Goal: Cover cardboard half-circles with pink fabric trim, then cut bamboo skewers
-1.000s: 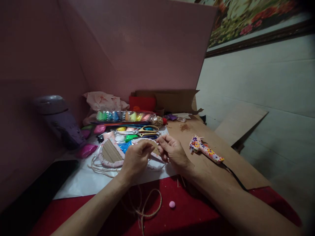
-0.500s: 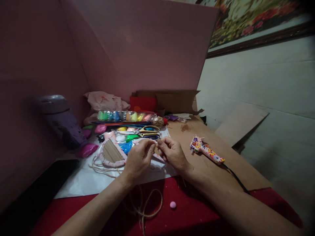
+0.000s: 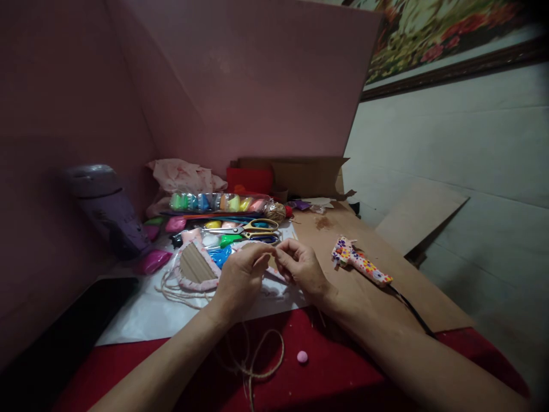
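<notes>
- The left hand (image 3: 242, 280) and right hand (image 3: 302, 269) had just drawn closer; a second earlier a gap showed between their fingertips, and now the tips met.
- That likely meant fine fingertip work, both hands sharing one small spot.
- Each grip was curled with thumb near forefinger; whether either pinched anything, I could not tell, as the fingers hid it.
- The fabric-edged piece (image 3: 246, 245) lay just behind the hands, partly covered by them; its half-round cardboard mate (image 3: 197, 266) sat left of the left hand, unmoved.
- A twine loop (image 3: 282, 350) hung or lay below the hands, over the red desk (image 3: 343, 366); its upper end was hidden.
- The pink ball (image 3: 302, 357), scissors (image 3: 259, 226) and glue gun (image 3: 364, 269) had stayed put, apart from both hands.
</notes>
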`<state>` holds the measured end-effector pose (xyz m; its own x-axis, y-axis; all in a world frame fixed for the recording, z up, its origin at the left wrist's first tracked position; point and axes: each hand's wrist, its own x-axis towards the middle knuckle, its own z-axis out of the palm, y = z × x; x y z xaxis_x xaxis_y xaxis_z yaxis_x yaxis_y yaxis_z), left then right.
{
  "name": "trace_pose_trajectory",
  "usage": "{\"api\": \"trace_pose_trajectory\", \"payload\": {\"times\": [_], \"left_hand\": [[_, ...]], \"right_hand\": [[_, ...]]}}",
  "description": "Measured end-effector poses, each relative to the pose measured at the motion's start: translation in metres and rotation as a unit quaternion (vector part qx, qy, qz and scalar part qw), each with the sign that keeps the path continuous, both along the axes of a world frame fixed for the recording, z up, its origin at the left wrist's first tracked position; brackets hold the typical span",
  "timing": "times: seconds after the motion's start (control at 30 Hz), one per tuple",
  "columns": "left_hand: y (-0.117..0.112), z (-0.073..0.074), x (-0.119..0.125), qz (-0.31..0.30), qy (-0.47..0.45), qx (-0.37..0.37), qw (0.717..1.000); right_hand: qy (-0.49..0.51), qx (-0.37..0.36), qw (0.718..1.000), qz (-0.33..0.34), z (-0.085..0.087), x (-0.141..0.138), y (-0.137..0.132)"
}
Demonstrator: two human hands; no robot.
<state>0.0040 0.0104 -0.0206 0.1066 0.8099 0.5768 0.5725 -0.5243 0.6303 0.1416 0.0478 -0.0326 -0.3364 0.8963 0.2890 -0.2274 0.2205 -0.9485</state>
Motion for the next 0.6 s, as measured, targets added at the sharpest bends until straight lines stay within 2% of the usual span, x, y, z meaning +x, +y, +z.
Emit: {"api": "trace_pose_trajectory", "payload": {"times": [0.1, 0.27, 0.4, 0.53, 0.6], "left_hand": [[0.0002, -0.0009, 0.0001, -0.001, 0.020, 0.011, 1.000], [0.0019, -0.0035, -0.0014, 0.057, 0.015, 0.008, 0.998], [0.0034, -0.0044, -0.0022, 0.024, 0.014, 0.002, 1.000], [0.0027, -0.0036, -0.0015, 0.037, 0.009, 0.011, 0.999], [0.0018, -0.0028, -0.0007, 0.015, -0.004, 0.017, 1.000]], "right_hand": [[0.012, -0.016, 1.000, 0.002, -0.0005, 0.0000, 0.0007], [0.032, -0.046, 0.998, 0.003, -0.0009, 0.0011, 0.0021], [0.035, -0.050, 0.998, 0.000, -0.0001, 0.0018, 0.0025], [0.056, -0.060, 0.997, -0.012, 0.0017, 0.0017, 0.0023], [0.072, -0.067, 0.995, -0.012, 0.0025, 0.0017, 0.0026]]}}
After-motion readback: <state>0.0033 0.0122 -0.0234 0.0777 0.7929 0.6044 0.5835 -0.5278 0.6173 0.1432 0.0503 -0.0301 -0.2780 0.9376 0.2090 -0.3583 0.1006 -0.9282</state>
